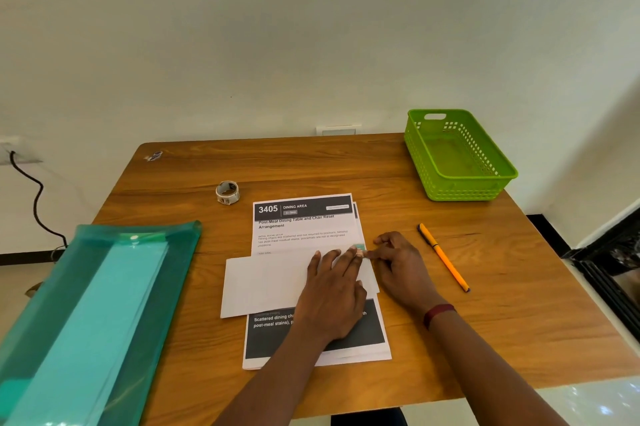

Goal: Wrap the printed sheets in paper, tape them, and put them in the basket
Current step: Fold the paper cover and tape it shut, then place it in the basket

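The printed sheets (301,228) lie in a small stack at the middle of the wooden table (346,162). A band of plain white paper (263,283) is folded across their middle. My left hand (332,294) lies flat on the band's right part, fingers straight, pressing it down. My right hand (398,263) sits at the band's right edge, and its fingertips pinch a small piece of tape (360,250) against the paper. The tape roll (227,192) stands behind and left of the sheets. The green basket (498,169) stands at the far right corner with nothing in it.
A teal translucent folder (97,314) holding light paper hangs over the table's left edge. An orange pen (443,256) lies to the right of my right hand. A small scrap (154,156) lies at the far left corner. A black cable (34,197) runs down the wall at left.
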A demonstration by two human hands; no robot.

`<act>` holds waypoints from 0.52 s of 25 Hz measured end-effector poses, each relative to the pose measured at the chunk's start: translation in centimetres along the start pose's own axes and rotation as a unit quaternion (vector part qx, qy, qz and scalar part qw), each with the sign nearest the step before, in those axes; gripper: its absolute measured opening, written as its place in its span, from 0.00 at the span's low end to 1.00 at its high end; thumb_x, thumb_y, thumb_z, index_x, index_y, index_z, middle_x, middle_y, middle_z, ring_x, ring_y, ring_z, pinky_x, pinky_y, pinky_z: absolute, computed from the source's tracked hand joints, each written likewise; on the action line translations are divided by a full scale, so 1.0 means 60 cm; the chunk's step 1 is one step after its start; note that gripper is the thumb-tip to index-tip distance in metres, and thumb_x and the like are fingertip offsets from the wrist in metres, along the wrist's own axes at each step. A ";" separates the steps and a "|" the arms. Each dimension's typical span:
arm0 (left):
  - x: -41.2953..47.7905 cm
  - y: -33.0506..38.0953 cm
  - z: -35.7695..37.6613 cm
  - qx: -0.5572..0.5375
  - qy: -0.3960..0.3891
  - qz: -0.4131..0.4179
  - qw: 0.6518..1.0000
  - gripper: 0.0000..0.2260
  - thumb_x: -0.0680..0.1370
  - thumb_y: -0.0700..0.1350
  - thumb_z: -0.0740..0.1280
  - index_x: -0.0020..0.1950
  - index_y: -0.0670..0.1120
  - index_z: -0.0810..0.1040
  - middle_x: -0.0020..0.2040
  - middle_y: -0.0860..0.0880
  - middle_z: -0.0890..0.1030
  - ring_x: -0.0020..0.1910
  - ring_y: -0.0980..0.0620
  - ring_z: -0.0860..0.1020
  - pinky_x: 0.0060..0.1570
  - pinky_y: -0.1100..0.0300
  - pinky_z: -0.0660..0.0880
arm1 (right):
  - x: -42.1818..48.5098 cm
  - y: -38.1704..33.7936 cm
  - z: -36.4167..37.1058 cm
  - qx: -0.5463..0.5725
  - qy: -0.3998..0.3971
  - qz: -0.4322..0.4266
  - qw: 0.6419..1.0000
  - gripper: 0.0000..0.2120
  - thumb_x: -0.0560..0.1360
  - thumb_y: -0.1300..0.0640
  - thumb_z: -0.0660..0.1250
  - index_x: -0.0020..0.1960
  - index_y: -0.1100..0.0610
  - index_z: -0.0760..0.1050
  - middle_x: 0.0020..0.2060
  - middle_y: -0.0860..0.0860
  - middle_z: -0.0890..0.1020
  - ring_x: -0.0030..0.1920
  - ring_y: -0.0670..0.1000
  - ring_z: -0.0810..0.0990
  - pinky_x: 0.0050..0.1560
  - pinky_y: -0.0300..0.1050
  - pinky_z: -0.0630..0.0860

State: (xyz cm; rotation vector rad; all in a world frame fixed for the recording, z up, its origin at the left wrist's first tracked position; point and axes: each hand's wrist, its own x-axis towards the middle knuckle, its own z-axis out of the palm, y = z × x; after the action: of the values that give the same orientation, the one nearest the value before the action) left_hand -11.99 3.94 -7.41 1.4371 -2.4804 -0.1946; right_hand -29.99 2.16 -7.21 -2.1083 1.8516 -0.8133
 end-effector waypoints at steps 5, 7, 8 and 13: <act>0.000 -0.001 0.000 0.001 -0.003 -0.002 1.000 0.25 0.81 0.53 0.49 0.76 0.47 0.64 0.75 0.50 0.67 0.74 0.48 0.62 0.75 0.44 0.56 | -0.015 -0.017 0.012 -0.124 0.013 -0.041 0.991 0.09 0.73 0.61 0.72 0.52 0.57 0.84 0.54 0.56 0.81 0.54 0.55 0.78 0.51 0.46 0.78; 0.001 -0.001 0.000 0.005 0.000 0.000 1.000 0.25 0.81 0.53 0.49 0.76 0.47 0.64 0.75 0.50 0.67 0.74 0.48 0.63 0.75 0.44 0.56 | -0.015 -0.028 0.013 -0.169 0.017 -0.057 0.984 0.08 0.72 0.61 0.72 0.51 0.57 0.83 0.52 0.56 0.81 0.52 0.55 0.78 0.50 0.47 0.79; 0.001 0.000 -0.001 0.004 0.000 0.000 1.000 0.25 0.81 0.53 0.49 0.76 0.47 0.64 0.75 0.50 0.67 0.74 0.48 0.63 0.75 0.44 0.56 | -0.015 -0.031 0.014 -0.180 0.017 -0.053 0.982 0.08 0.72 0.60 0.72 0.51 0.56 0.83 0.52 0.55 0.81 0.52 0.55 0.78 0.50 0.48 0.78; -0.001 0.001 0.002 -0.016 0.012 -0.006 1.000 0.24 0.80 0.53 0.50 0.73 0.46 0.68 0.73 0.48 0.70 0.73 0.48 0.65 0.75 0.45 0.56 | -0.027 -0.032 0.019 -0.149 0.027 -0.002 0.988 0.11 0.71 0.60 0.74 0.53 0.56 0.83 0.54 0.55 0.83 0.57 0.57 0.78 0.53 0.51 0.79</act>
State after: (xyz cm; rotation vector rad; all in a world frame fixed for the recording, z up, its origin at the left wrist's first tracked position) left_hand -12.06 4.03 -7.50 1.4342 -2.4383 -0.2184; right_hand -27.86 3.86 -7.62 -2.2836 2.1110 -0.6316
